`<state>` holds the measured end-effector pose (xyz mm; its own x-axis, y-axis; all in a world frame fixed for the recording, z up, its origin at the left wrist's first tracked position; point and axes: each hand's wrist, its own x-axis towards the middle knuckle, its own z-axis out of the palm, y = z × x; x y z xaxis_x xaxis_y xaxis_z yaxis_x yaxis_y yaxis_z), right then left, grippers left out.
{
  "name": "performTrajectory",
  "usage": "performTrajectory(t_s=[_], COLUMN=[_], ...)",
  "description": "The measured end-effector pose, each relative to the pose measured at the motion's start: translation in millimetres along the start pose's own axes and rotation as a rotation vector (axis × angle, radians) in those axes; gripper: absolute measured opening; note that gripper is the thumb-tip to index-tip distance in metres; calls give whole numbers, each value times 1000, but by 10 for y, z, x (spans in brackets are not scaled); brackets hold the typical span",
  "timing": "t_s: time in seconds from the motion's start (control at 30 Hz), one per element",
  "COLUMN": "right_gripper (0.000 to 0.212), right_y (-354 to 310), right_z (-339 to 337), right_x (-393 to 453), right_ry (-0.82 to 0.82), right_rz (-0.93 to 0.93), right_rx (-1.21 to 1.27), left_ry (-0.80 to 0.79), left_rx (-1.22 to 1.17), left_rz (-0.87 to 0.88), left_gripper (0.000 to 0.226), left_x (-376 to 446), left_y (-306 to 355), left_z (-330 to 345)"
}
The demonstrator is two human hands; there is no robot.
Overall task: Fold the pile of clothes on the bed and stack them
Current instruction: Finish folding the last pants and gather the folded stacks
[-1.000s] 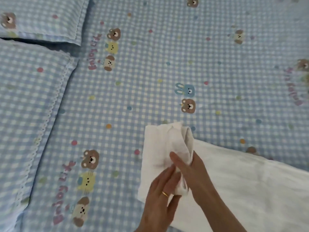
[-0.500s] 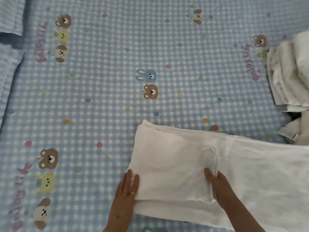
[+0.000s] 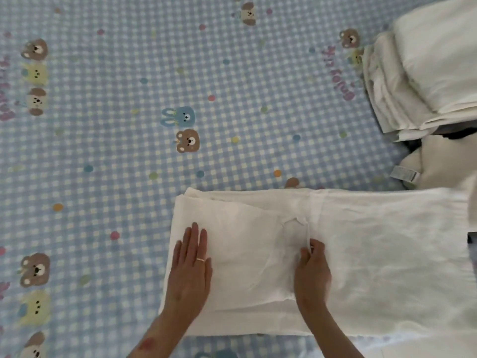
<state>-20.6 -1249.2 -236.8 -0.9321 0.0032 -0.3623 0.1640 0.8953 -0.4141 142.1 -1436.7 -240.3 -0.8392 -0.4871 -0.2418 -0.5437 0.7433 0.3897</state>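
Blue checked bedsheet (image 3: 116, 156) with bear prints, white garment (image 3: 361, 254) partly folded, left hand (image 3: 189, 275) flat on it (fingers together), right hand (image 3: 311, 272) pinching a fold, folded white stack (image 3: 418, 81) far right

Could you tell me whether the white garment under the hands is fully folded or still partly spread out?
Partly folded: the white garment's left end is doubled over in layers, while its right part still lies spread flat.

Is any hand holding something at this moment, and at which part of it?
The right hand pinches the white garment at the edge of its folded-over flap. The left hand only presses flat on the fold.
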Motion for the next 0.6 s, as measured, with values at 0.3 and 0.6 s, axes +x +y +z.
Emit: performTrajectory(t_s=[0.3,0.6], right_gripper=[33,55], right_y=[314,956], right_z=[254,-470], right_x=[219,515], right_ry=[-127,213], right_rz=[-32,-158], right_rx=[-198,-228], left_ry=[-218,-233], left_rx=[218,88], left_rz=[-44,458], left_gripper=[79,65], left_x=[681,193], left_y=[-312,938], left_z=[275,495])
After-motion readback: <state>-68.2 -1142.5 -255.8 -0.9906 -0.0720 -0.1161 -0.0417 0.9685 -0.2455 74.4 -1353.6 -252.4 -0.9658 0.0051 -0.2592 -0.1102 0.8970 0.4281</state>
